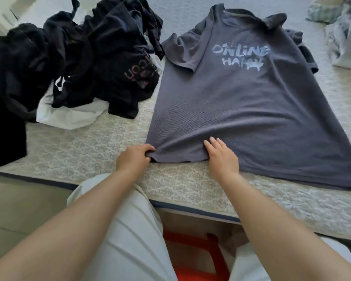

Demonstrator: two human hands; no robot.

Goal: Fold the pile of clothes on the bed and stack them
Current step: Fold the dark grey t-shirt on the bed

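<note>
One grey T-shirt (231, 102) with pale lettering on its chest lies spread face-up on the patterned bed (85, 147), filling the centre and right of the frame, while a heap of dark clothes (79, 57) sits in the upper left. I see my left hand (133, 159) pinching the shirt's lower left hem corner with curled fingers, and my right hand (223, 157) resting flat, fingers straight, on the hem just beside it.

Grey tee (241, 102): matt ribbed cloth; bed cover (89, 147): quilted fabric.
</note>
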